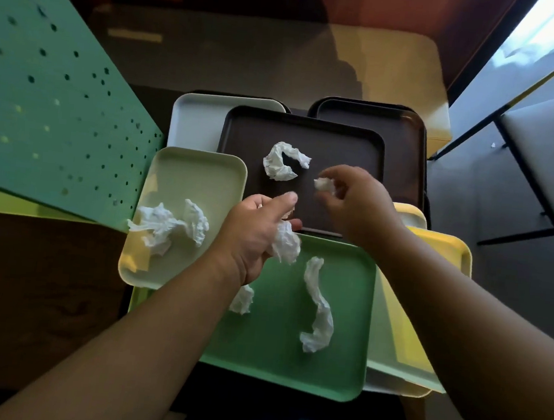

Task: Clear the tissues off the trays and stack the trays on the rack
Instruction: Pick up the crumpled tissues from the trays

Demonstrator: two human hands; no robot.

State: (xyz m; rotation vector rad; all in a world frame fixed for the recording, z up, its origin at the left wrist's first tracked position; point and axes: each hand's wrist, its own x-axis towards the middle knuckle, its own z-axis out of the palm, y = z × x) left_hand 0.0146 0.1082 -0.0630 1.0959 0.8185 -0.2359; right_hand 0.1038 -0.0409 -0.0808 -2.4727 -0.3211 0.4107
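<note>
Both grips on tissue wads: left hand (260, 232) & right hand (354, 203), over brown tray (252, 133).

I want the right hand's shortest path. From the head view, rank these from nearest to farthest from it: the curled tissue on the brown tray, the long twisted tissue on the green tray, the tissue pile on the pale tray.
From the right hand:
1. Curled tissue, just left on the brown tray.
2. Long twisted tissue, below on the green tray.
3. Tissue pile, far left on the pale tray.

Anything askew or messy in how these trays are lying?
Yes. The trays overlap at odd angles: the brown tray rides over others, and crumpled tissues litter it, the pale tray and the green tray.
</note>
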